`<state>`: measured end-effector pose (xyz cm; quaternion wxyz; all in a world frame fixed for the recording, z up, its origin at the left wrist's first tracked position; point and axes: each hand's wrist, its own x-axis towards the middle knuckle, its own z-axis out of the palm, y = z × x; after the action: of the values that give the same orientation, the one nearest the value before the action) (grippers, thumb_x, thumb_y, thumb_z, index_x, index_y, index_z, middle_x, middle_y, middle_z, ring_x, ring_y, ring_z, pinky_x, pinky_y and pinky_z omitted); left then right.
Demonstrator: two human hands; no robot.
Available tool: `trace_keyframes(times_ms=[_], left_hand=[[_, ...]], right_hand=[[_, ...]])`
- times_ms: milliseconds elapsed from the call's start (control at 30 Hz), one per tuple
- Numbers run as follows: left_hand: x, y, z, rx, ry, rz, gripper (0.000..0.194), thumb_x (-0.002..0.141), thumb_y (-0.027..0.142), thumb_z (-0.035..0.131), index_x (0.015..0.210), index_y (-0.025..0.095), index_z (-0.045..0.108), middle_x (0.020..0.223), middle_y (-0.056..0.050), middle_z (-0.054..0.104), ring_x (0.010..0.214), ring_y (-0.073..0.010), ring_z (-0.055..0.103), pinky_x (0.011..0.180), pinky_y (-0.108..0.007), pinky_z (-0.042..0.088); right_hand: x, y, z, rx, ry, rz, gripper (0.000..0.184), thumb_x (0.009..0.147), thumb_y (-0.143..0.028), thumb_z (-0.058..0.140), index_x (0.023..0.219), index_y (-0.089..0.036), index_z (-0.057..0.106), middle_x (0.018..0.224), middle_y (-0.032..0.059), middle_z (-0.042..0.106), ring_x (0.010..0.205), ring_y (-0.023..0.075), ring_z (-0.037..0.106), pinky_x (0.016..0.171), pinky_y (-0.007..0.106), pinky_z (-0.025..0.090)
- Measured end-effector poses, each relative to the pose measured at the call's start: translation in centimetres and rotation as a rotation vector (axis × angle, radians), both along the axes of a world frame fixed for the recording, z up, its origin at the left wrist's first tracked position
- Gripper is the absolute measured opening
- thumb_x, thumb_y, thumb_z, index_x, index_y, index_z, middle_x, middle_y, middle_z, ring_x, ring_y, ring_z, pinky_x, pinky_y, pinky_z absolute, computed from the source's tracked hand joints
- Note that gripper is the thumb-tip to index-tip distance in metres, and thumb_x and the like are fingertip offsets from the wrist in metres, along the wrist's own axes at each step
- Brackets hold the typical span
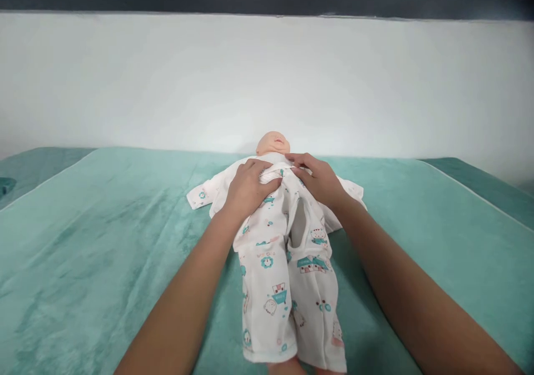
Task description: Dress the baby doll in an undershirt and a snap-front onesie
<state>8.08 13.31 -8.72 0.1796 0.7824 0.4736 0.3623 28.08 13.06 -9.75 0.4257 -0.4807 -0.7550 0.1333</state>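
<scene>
Lying with feet cut from view: 1 doll [273, 143]; white, teal-printed trousers [273, 241] are being touched by left hand [249, 186], right hand [320, 179], each half-curled, grip indiscernible.

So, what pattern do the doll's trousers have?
White trousers with teal and pink cartoon prints; best in the head view.

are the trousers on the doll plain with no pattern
No, the white trousers on the doll carry small printed pictures in teal and pink.
</scene>
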Motion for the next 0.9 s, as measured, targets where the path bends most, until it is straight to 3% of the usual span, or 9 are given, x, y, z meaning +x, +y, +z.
trace_keyframes(times_ms=[133, 233, 400, 467, 700, 800, 900], left_hand=[[-0.4, 0.1, -0.2, -0.018, -0.009, -0.012, 0.027, 0.081, 0.037, 0.062, 0.103, 0.021, 0.066, 0.113, -0.006, 0.064, 0.107, -0.0255, 0.055, 0.091, -0.034, 0.042], [-0.9, 0.4, -0.5, -0.064, -0.147, 0.042, 0.019, 0.087, 0.035, 0.053, 0.091, 0.021, 0.064, 0.094, -0.002, 0.066, 0.090, -0.0198, 0.057, 0.081, -0.029, 0.042], [-1.6, 1.6, -1.3, -0.127, -0.351, 0.261, 0.028, 0.090, 0.037, 0.048, 0.071, 0.018, 0.056, 0.070, 0.003, 0.057, 0.071, -0.0138, 0.050, 0.069, -0.025, 0.038], [-1.8, 2.0, -1.6, -0.130, -0.364, 0.330, 0.029, 0.088, 0.037, 0.050, 0.068, 0.018, 0.055, 0.066, 0.003, 0.054, 0.069, -0.0137, 0.048, 0.067, -0.025, 0.037], [-2.6, 2.5, -1.6, -0.179, -0.183, 0.280, 0.016, 0.083, 0.029, 0.055, 0.074, 0.019, 0.062, 0.080, -0.003, 0.067, 0.076, -0.0184, 0.057, 0.076, -0.030, 0.041], [-2.7, 2.7, -2.0, -0.073, -0.065, 0.299, 0.016, 0.085, 0.028, 0.051, 0.079, 0.019, 0.063, 0.086, -0.006, 0.068, 0.082, -0.0212, 0.058, 0.080, -0.032, 0.042], [-2.7, 2.9, -2.6, 0.064, -0.021, 0.270, 0.020, 0.090, 0.029, 0.046, 0.087, 0.018, 0.064, 0.093, -0.008, 0.067, 0.089, -0.0229, 0.059, 0.084, -0.034, 0.043]], right_hand=[[-2.0, 2.1, 2.7, 0.007, -0.296, -0.089, 0.015, 0.092, -0.034, 0.044, 0.090, -0.024, 0.054, 0.076, 0.0023, 0.064, 0.069, 0.0218, 0.057, 0.067, 0.033, 0.037], [-3.1, 3.0, 3.1, 0.010, -0.306, -0.141, 0.013, 0.089, -0.034, 0.047, 0.080, -0.024, 0.051, 0.064, 0.0001, 0.057, 0.060, 0.0191, 0.049, 0.063, 0.031, 0.033], [-2.2, 2.6, 0.6, -0.117, 0.133, -0.122, 0.018, 0.081, -0.040, 0.060, 0.078, -0.023, 0.057, 0.097, 0.0028, 0.068, 0.084, 0.0191, 0.057, 0.077, 0.033, 0.042], [-1.2, 2.0, -0.1, -0.169, 0.209, -0.131, 0.023, 0.078, -0.044, 0.063, 0.077, -0.022, 0.058, 0.109, 0.0051, 0.067, 0.090, 0.0201, 0.058, 0.081, 0.035, 0.043], [1.0, -0.6, -1.0, -0.278, 0.261, -0.102, 0.020, 0.080, -0.040, 0.061, 0.076, -0.021, 0.062, 0.132, 0.0078, 0.056, 0.114, 0.0225, 0.054, 0.098, 0.038, 0.039], [0.8, -0.5, -1.3, -0.275, 0.314, -0.067, 0.016, 0.077, -0.037, 0.064, 0.082, -0.022, 0.066, 0.134, 0.0073, 0.055, 0.117, 0.0226, 0.053, 0.099, 0.038, 0.040], [0.2, 0.1, -1.3, -0.232, 0.350, -0.058, 0.015, 0.076, -0.035, 0.065, 0.082, -0.022, 0.065, 0.132, 0.0058, 0.056, 0.107, 0.0208, 0.057, 0.095, 0.038, 0.042]])
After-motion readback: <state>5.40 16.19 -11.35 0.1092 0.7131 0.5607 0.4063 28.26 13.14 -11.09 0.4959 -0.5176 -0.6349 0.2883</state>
